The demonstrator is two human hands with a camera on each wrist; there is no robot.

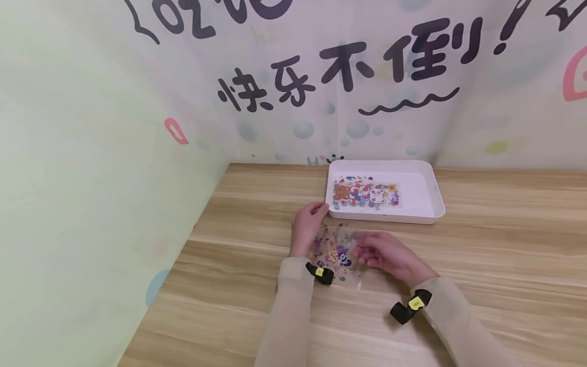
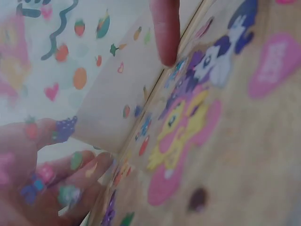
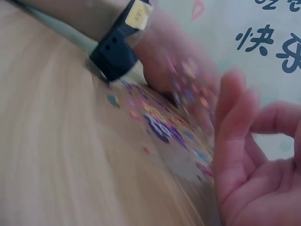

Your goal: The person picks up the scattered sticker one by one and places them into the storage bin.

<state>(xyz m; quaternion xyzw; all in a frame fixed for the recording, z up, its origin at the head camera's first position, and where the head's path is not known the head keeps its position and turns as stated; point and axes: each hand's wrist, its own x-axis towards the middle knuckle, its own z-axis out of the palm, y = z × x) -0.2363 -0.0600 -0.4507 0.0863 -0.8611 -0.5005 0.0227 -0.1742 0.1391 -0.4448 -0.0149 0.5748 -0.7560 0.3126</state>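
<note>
Between my hands a clear sticker sheet printed with ponies and small figures lies on the table, part of it lifted. At its far left edge, by the tray's corner, my left hand pinches it; those fingers show through raised film in the left wrist view. My right hand hovers at the sheet's right side, fingers loosely bent. One straight right finger points down near the sheet's far edge. Nothing clearly shows between the right fingertips in the right wrist view; contact with the film is hard to tell.
Just beyond the sheet stands a white tray. It holds another sticker sheet with bears. Wood-grain table extends on both sides. A printed curtain rises behind the table and along its left edge.
</note>
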